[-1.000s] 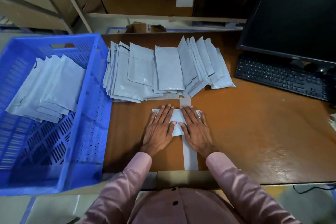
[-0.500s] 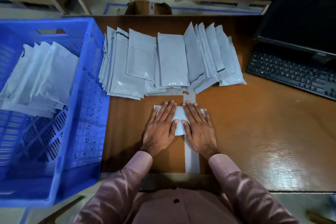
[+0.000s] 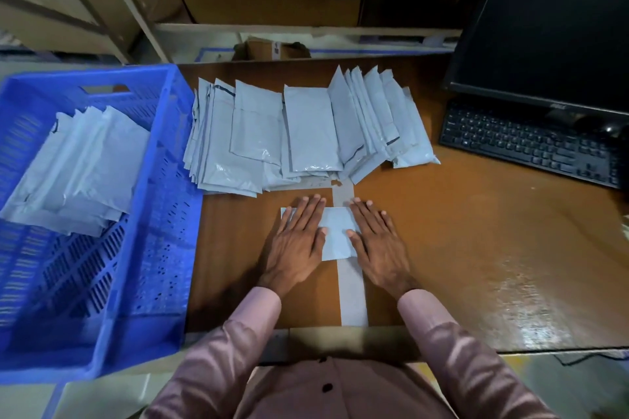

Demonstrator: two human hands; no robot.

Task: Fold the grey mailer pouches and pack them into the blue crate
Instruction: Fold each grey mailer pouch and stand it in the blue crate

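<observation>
Brown tabletop point(image 3: 459, 248). Blue crate point(image 3: 163, 248) at left, folded grey pouches point(image 3: 78, 167) inside. Fanned pile of unfolded pouches point(image 3: 306, 133) at tabletop rear (keyboard point(image 3: 531, 143) off right). Folded pouch point(image 3: 335, 235) flat near front edge, under both grips: left hand point(image 3: 296, 241), right hand point(image 3: 377, 241), fingers straight, pressing its two ends.

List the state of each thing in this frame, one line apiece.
Folded grey plastic mailer pouch: flat on the table, pressed by both hands.
Left hand: open, fingers straight.
Right hand: open, fingers straight.
Blue plastic slatted crate: partly filled with pouches.
Fanned pile of grey pouches: waiting on the table.
Black monitor: dark.
</observation>
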